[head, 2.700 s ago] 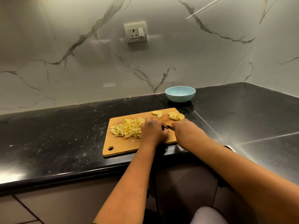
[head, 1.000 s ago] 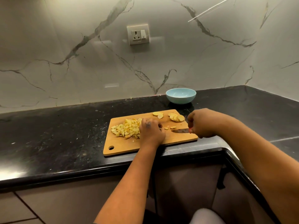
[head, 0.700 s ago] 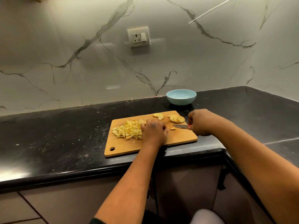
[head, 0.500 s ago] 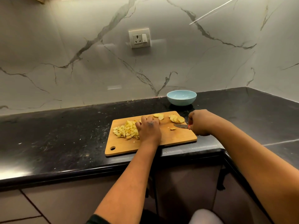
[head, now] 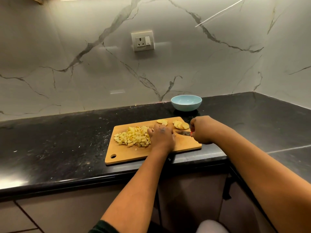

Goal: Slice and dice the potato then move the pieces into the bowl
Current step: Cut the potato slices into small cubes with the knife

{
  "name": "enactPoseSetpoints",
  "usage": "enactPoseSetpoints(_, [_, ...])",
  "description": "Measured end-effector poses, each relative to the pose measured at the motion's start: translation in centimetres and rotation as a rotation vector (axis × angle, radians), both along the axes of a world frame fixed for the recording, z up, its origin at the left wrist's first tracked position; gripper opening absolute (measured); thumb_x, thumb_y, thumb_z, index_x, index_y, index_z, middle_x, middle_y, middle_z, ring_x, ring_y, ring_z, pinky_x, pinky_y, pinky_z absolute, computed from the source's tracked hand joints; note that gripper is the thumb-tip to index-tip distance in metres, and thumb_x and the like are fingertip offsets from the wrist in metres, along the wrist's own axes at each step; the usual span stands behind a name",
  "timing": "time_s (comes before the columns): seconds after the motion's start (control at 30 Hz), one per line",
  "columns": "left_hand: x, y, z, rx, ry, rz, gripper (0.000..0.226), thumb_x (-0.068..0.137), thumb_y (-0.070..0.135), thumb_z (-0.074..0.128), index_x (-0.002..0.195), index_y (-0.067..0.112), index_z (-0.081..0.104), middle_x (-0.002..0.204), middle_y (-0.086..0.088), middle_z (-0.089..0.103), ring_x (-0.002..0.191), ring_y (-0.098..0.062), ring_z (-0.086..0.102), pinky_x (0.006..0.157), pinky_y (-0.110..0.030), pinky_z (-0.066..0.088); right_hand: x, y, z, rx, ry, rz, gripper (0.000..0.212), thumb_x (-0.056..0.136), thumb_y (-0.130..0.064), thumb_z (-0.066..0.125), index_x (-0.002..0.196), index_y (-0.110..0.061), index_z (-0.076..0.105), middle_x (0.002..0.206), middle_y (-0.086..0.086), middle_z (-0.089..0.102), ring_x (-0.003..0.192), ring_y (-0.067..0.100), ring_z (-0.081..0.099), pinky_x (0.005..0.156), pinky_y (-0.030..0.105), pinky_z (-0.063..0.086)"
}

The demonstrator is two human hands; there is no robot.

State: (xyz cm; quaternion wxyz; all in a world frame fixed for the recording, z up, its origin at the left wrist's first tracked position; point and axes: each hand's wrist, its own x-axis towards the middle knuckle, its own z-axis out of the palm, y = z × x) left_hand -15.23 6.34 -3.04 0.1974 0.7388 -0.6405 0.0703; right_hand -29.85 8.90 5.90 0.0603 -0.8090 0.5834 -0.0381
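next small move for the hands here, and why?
Probably the left hand pulls a slice from the slices toward the knife to dice it. The dice pile sits left on the board, uncut slices remain at the far edge, the right hand holds the knife, and the bowl looks empty.

- No readable writing, brand, number or label shows anywhere in the room from here.
- The wall socket plate [head: 142,41], at about twelve o'clock above the cutting board [head: 146,153], bears only its pin holes and a white switch with a small dark mark too tiny to read.
- The blue bowl [head: 186,102], at about one o'clock from the board, is plain, with no print on its wall.
- The board's wooden face shows no stamp or logo.
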Motion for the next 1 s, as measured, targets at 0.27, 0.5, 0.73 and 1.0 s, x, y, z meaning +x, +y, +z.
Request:
enactPoseSetpoints(0.27, [1.6, 0.9, -0.9, -0.049, 0.188, 0.084, 0.023, 0.098, 0.033, 0.052, 0.111, 0.025, 0.070, 0.124, 0.000, 0.063, 0.131, -0.026, 0.038, 0.108, -0.048, 0.026, 1.8, 0.8, -0.9, 0.000, -0.041, 0.049, 0.040, 0.093, -0.012, 0.059, 0.132, -0.013, 0.053, 0.116, 0.007, 0.059, 0.099, 0.019, 0.058, 0.090, 0.031, 0.053])
enactPoseSetpoints(0.5, [1.5, 1.1, -0.7, -0.089, 0.262, 0.104, 0.020, 0.096, 0.028, 0.055, 0.105, 0.022, 0.071, 0.117, -0.002, 0.064, 0.123, -0.024, 0.041, 0.102, -0.042, 0.030, 2.6, 1.4, -1.0, 0.047, 0.021, 0.022, 0.047, 0.090, -0.009, 0.063, 0.135, -0.013, 0.049, 0.116, 0.009, 0.058, 0.100, 0.022, 0.059, 0.090, 0.032, 0.053])
enactPoseSetpoints(0.73, [1.5, 1.0, -0.8, -0.105, 0.230, 0.108, 0.020, 0.095, 0.028, 0.052, 0.100, 0.021, 0.070, 0.113, 0.000, 0.064, 0.118, -0.024, 0.043, 0.099, -0.043, 0.031, 4.0, 2.4, -1.3, 0.110, 0.096, 0.069, 0.043, 0.087, 0.000, 0.061, 0.127, -0.013, 0.052, 0.118, 0.010, 0.054, 0.107, 0.029, 0.056, 0.096, 0.042, 0.050])
enactPoseSetpoints(1.0, [1.5, 1.2, -1.1, -0.139, 0.177, 0.098, 0.021, 0.092, 0.030, 0.054, 0.105, 0.020, 0.067, 0.114, -0.001, 0.062, 0.116, -0.022, 0.043, 0.098, -0.040, 0.035, 1.0, 2.4, 1.0, 0.081, 0.119, 0.073, 0.036, 0.091, -0.012, 0.063, 0.127, -0.011, 0.056, 0.114, 0.007, 0.061, 0.098, 0.018, 0.057, 0.091, 0.030, 0.050])
